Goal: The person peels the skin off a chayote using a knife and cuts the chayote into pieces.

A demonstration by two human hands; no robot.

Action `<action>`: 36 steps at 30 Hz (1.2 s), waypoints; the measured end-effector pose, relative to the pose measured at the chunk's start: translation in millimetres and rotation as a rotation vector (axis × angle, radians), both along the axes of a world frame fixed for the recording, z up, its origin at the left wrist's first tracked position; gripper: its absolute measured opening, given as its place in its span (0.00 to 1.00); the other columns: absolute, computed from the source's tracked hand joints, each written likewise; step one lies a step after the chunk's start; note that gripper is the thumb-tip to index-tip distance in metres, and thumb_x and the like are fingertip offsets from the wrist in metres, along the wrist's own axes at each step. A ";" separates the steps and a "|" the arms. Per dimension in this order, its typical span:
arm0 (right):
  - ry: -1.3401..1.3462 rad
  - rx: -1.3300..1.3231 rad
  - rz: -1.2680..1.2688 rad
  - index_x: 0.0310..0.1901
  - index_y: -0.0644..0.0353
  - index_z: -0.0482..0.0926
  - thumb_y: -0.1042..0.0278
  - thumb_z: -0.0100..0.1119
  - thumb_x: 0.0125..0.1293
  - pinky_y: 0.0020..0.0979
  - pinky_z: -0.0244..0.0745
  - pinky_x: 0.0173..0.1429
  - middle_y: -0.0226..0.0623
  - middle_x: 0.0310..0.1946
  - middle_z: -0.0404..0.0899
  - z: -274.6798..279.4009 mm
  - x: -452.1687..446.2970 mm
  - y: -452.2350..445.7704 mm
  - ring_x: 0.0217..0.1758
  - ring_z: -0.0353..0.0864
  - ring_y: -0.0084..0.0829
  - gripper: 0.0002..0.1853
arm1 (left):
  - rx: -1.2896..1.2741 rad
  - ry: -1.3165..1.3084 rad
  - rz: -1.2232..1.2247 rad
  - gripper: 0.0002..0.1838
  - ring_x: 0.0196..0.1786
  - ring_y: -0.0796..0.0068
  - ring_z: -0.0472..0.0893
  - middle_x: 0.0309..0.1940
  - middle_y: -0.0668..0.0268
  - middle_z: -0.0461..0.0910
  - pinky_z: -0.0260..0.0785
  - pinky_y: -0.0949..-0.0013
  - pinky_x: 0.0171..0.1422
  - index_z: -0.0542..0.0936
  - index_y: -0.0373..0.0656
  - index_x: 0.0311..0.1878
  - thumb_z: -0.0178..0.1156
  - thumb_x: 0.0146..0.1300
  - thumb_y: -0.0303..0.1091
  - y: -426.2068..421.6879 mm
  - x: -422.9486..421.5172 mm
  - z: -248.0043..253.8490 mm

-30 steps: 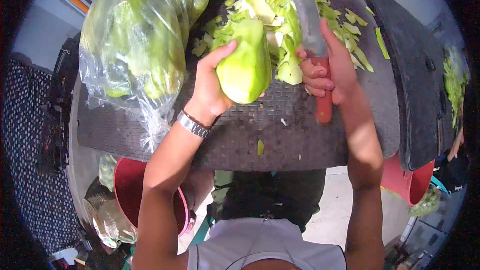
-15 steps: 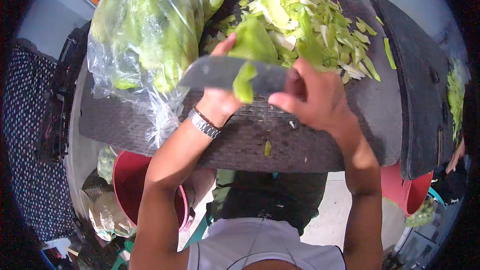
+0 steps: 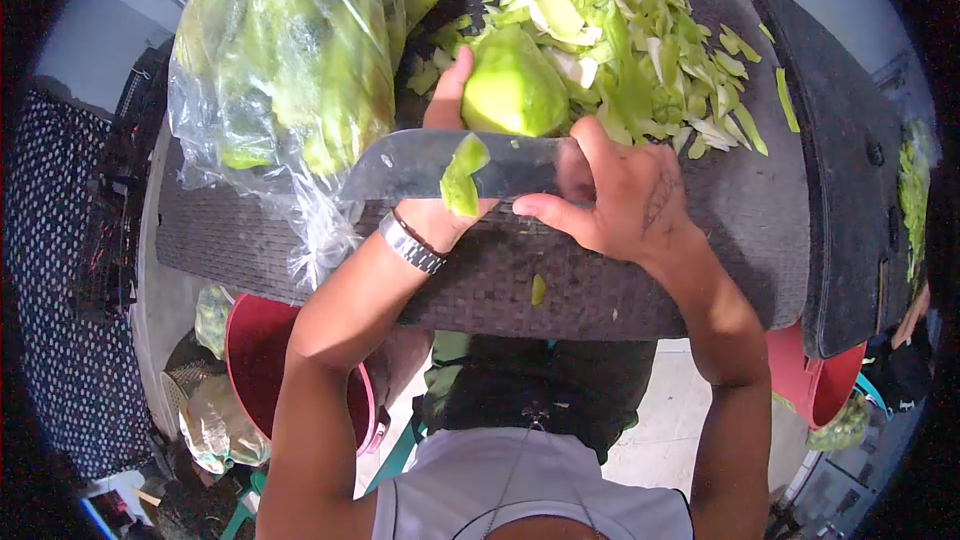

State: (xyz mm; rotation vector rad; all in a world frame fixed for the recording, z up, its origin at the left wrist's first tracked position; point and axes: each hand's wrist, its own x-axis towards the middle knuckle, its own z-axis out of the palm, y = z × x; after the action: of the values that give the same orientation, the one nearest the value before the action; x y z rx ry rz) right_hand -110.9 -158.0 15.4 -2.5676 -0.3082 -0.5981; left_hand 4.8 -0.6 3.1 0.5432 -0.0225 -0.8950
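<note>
My left hand (image 3: 449, 105) holds a large green fruit (image 3: 515, 85), peeled in part and showing pale, shiny flesh. One of its digits rests along the fruit's left side; the blade hides much of the palm. In my right hand (image 3: 635, 195) is the handle end of a broad-bladed knife (image 3: 395, 166), fingers closed round it and thumb stretched along the lower edge. The blade lies level, pointing left, between my body and the fruit. A strip of green peel (image 3: 462, 178) clings to its flat side.
A clear plastic bag (image 3: 290, 70) of green fruit stands on the dark woven tabletop (image 3: 480, 285), left. Peelings (image 3: 650, 60) are heaped at the back right. A red bucket (image 3: 262, 370) is below left, another red container (image 3: 825, 380) below right. A dark panel (image 3: 835, 170) borders the right side.
The knife has shifted slightly left and nearer my body, with the peel strip still on it. More of the fruit's cut face now shows above the blade.
</note>
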 end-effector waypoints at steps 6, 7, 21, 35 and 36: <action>-0.009 -0.013 -0.043 0.34 0.56 0.70 0.43 0.79 0.55 0.36 0.74 0.25 0.27 0.18 0.77 -2.1 1.8 -2.5 0.18 0.80 0.33 0.29 | 0.012 0.007 0.016 0.31 0.53 0.61 0.86 0.54 0.59 0.85 0.79 0.56 0.62 0.78 0.44 0.63 0.53 0.75 0.62 2.1 2.9 -4.0; 0.015 0.003 -0.050 0.34 0.57 0.71 0.42 0.78 0.56 0.36 0.74 0.27 0.29 0.18 0.78 0.0 2.9 -8.1 0.19 0.81 0.34 0.29 | 0.006 0.010 0.005 0.30 0.53 0.62 0.86 0.54 0.59 0.85 0.79 0.56 0.62 0.78 0.44 0.62 0.53 0.75 0.61 3.5 4.1 -5.5; 0.118 0.226 -0.113 0.34 0.60 0.75 0.33 0.71 0.61 0.46 0.79 0.32 0.38 0.19 0.80 -4.5 10.4 -16.6 0.23 0.85 0.45 0.32 | 0.072 -0.122 0.128 0.29 0.60 0.57 0.84 0.60 0.59 0.83 0.78 0.47 0.64 0.75 0.44 0.67 0.47 0.78 0.57 -2.2 -1.7 -9.9; 0.153 0.159 -0.048 0.34 0.61 0.73 0.47 0.77 0.59 0.41 0.78 0.32 0.41 0.21 0.81 0.0 10.4 -28.9 0.25 0.85 0.45 0.26 | 0.138 -0.145 0.126 0.25 0.51 0.66 0.87 0.52 0.61 0.86 0.80 0.59 0.59 0.80 0.42 0.61 0.57 0.76 0.54 -0.6 -3.1 -11.2; 0.145 0.147 -0.045 0.34 0.61 0.73 0.47 0.77 0.59 0.41 0.78 0.32 0.41 0.21 0.81 1.6 9.8 -26.7 0.26 0.86 0.45 0.26 | 0.120 -0.147 0.119 0.24 0.51 0.66 0.87 0.52 0.61 0.86 0.80 0.59 0.59 0.80 0.42 0.60 0.57 0.76 0.53 -0.6 -1.9 -8.7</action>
State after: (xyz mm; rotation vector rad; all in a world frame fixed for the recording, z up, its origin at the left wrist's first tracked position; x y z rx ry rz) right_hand -101.2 -184.6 17.0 -2.4651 -0.1512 -0.4304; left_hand 2.9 -1.2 -5.5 0.7148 -0.0699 -0.7426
